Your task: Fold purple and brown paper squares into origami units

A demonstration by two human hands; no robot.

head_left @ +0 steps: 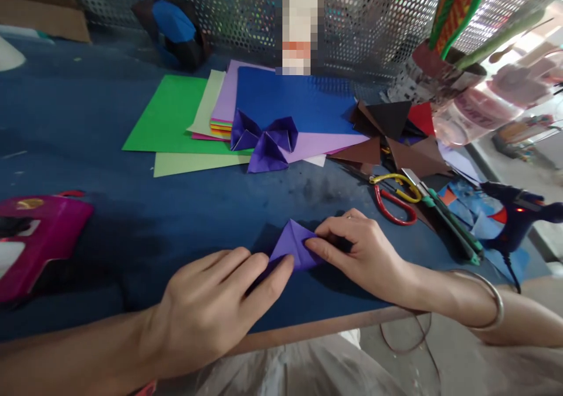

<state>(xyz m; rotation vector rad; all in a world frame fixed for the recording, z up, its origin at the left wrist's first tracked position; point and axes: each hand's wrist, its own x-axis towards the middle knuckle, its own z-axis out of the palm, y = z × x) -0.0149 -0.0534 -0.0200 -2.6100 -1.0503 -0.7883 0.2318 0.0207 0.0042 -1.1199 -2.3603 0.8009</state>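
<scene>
**Two bare hands hold a folded purple paper near the table's front edge**

We see both forearms reach in from below. The left hand (215, 305), palm down, holds the left corner of the purple paper (295, 244) between thumb and fingers; the right hand (367, 249) pinches the right corner between thumb and forefinger, a bangle (500, 305) on that arm. The paper is a creased triangle, its peak pointing away from the person. Fingers cover both lower corners, and we cannot tell whether it touches the blue tabletop (193, 208).

Beyond it, three joined purple folded pieces (267, 149) rest against a stack of coloured sheets (292, 100). To the right lie scissors (394, 194) with red and yellow handles, a green-handled tool (455, 226) and a glue gun (512, 217).
</scene>
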